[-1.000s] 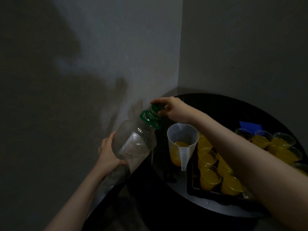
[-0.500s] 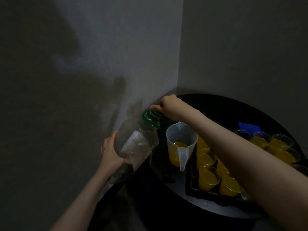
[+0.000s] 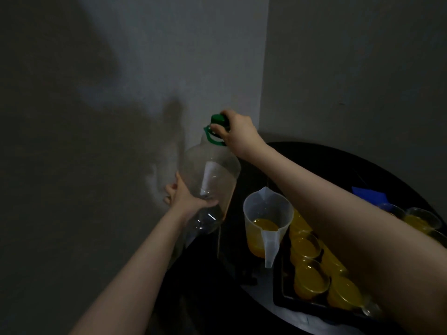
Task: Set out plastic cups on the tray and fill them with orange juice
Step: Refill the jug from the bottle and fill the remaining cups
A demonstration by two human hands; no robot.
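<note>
A large clear plastic bottle (image 3: 212, 175), apparently empty, is held nearly upright left of the round black table (image 3: 321, 155). My left hand (image 3: 186, 194) grips its lower body. My right hand (image 3: 235, 132) grips the green cap (image 3: 217, 119) at its neck. On the table stands a translucent jug (image 3: 266, 221) with some orange juice in its bottom. Beside it a black tray (image 3: 280, 298) carries several plastic cups of juice (image 3: 310, 281). Further filled cups (image 3: 420, 220) stand at the right.
Grey walls meet in a corner just behind the bottle. A blue object (image 3: 368, 193) lies on the far side of the table. My right forearm crosses above the tray and hides part of it.
The bottle has been raised and tipped from a slant to nearly upright. Both hands went up with it, the right one staying on the cap.
</note>
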